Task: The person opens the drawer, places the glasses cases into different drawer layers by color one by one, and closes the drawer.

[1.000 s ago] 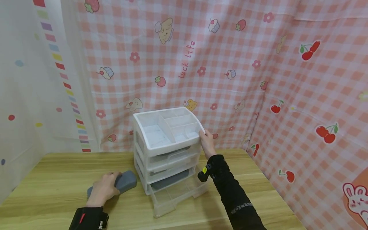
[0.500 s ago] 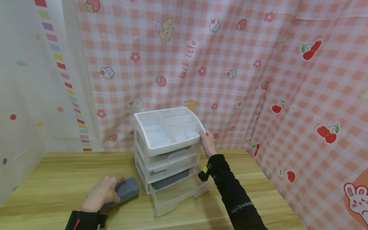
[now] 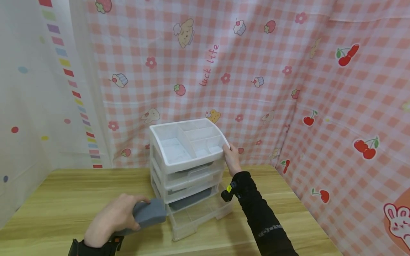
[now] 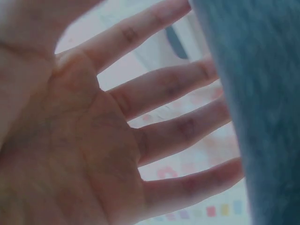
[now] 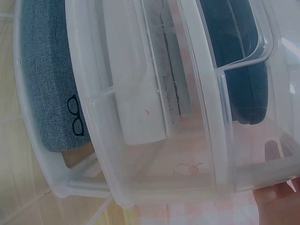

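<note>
My left hand holds a grey-blue fabric glasses case between thumb and fingers, just left of the white drawer organizer. In the left wrist view, the fingertips meet the edge of the case. The far end of the case sits right by the pulled-out clear bottom drawer. My right hand grips the organizer's upper right edge. Inside, at the bottom drawer's level, lies another grey-blue case printed with a glasses outline.
The middle drawer holds a white case, and a dark blue case shows in the top drawer. The organizer's divided top tray faces up. Behind the wooden table hangs a pink checked curtain.
My left hand has moved the glasses case rightward, closer to the organizer and its open bottom drawer. The right hand and the organizer have stayed in place.
</note>
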The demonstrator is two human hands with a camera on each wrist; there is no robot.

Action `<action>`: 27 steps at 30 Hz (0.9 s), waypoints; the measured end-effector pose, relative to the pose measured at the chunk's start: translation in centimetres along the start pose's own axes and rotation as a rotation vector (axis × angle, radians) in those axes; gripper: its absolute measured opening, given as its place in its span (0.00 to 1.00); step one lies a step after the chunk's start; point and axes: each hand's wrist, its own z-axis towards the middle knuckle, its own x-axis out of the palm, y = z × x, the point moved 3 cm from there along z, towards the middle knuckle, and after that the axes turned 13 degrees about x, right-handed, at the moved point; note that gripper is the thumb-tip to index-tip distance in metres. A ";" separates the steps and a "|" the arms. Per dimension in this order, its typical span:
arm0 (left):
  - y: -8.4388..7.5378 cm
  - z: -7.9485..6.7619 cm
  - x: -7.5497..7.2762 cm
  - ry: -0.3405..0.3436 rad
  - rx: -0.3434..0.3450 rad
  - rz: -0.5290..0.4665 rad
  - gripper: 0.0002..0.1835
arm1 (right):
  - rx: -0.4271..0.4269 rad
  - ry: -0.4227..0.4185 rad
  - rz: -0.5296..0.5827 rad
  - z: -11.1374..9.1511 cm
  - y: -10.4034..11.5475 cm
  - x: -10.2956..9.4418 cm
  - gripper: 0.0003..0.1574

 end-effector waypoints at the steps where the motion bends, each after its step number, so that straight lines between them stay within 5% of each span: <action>1: -0.5 0.1 -0.1 0.002 0.013 -0.003 0.35 | 0.002 0.001 -0.002 0.0 0.0 0.0 0.22; 14: -6.4 4.0 1.5 -0.003 0.190 0.010 0.30 | -0.001 0.009 0.004 -0.4 0.3 -0.1 0.21; 27: -10.1 9.7 7.1 -0.185 0.250 0.409 0.25 | 0.017 0.038 0.010 -2.6 2.0 0.0 0.21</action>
